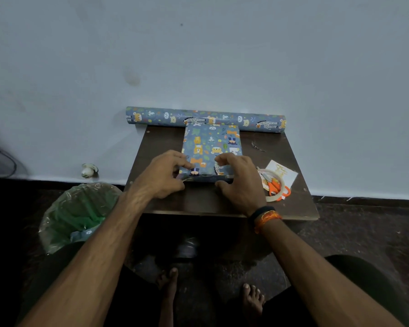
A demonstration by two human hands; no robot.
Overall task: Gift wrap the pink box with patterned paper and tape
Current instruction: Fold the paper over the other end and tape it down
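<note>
The box (211, 145) lies flat on the small dark table (198, 201), fully covered in blue animal-patterned paper; no pink shows. My left hand (162, 175) grips the near left corner of the box, fingers curled on top and thumb at the front edge. At the near right corner my right hand (240, 179) holds the box the same way, fingers bent over the top, thumb low at the front. A clear tape strip seems to run along the near edge between the hands. The tape roll (273, 185) sits right of my right hand.
A roll of matching paper (206, 119) lies against the wall at the table's back. Orange scissors (275, 186) rest across the tape roll, on a white card (285, 173). A bin with a green liner (78, 215) stands left of the table. Bare feet are below.
</note>
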